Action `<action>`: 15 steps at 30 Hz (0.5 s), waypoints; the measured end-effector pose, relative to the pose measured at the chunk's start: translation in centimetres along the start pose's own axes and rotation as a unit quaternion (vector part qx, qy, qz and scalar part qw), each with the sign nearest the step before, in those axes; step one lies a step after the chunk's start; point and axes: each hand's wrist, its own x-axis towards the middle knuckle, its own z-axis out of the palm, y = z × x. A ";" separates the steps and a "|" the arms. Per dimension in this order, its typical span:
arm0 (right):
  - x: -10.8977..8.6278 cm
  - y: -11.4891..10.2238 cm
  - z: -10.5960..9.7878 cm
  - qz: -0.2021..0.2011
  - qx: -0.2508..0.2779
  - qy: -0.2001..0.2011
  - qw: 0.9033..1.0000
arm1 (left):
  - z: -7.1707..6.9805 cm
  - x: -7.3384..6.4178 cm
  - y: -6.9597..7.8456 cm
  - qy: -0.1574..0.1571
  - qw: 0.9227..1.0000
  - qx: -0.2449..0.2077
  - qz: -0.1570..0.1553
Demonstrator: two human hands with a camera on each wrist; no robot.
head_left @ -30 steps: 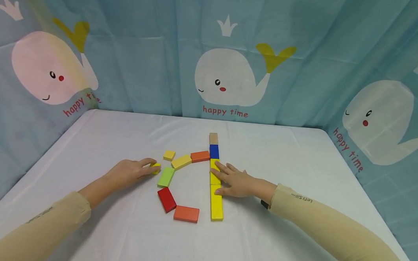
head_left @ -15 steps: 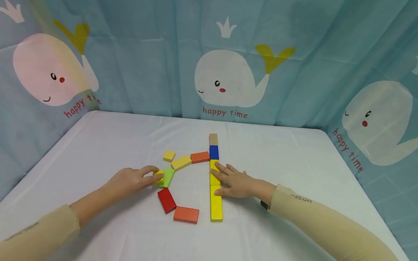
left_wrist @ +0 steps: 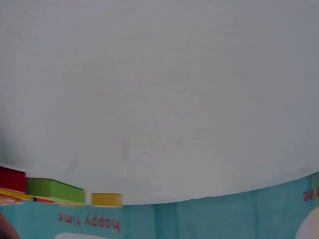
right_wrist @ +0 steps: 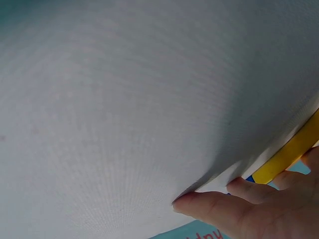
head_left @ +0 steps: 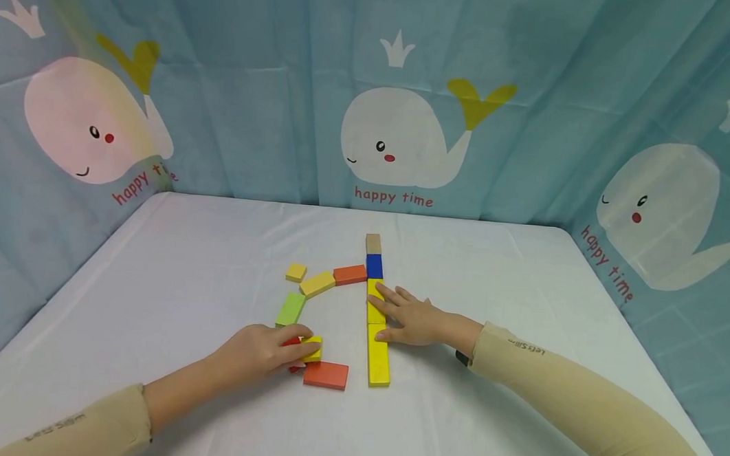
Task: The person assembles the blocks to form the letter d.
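My left hand (head_left: 258, 353) pinches a small yellow block (head_left: 313, 349) between thumb and fingers, over the dark red block (head_left: 291, 343), which it partly covers. Beside it lie an orange-red block (head_left: 326, 375) and a light green block (head_left: 290, 310). My right hand (head_left: 414, 320) rests with spread fingers on two long yellow blocks, the upper one (head_left: 372, 310) and the lower one (head_left: 379, 368), laid end to end. In the right wrist view a yellow block (right_wrist: 289, 157) passes behind the fingers.
Above the yellow row sit a blue block (head_left: 374, 266) and a wooden block (head_left: 373, 243). A red-orange block (head_left: 350, 275) and a pale yellow block (head_left: 317, 284) continue the curve. A small yellow block (head_left: 296, 272) lies apart on the white tablecloth (head_left: 492, 276). A whale-print curtain (head_left: 253, 112) stands behind.
My left hand has carried the small yellow block from left of the green block, past it, down and right to over the dark red block. My right hand has stayed in place.
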 end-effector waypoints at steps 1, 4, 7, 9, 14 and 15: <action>0.0 0.0 0.0 0.000 -0.001 0.000 1.000 | 0.0 0.2 0.2 -0.006 1.000 0.001 -0.001; 0.0 -0.1 0.0 0.001 -0.004 0.000 1.000 | 0.1 0.8 0.9 -0.022 1.000 0.011 -0.004; -0.1 0.0 0.0 0.000 -0.008 0.001 1.000 | 0.3 1.6 1.5 -0.026 0.999 0.019 0.001; -0.1 0.0 0.0 -0.002 -0.008 0.002 1.000 | 0.7 2.2 1.9 -0.015 1.000 0.016 0.009; -0.1 0.1 0.1 -0.008 -0.003 0.004 1.000 | 1.7 3.7 3.0 -0.003 1.000 -0.008 0.022; -0.1 0.1 0.1 -0.008 -0.003 0.004 1.000 | 1.8 4.0 3.3 -0.007 1.000 -0.009 0.022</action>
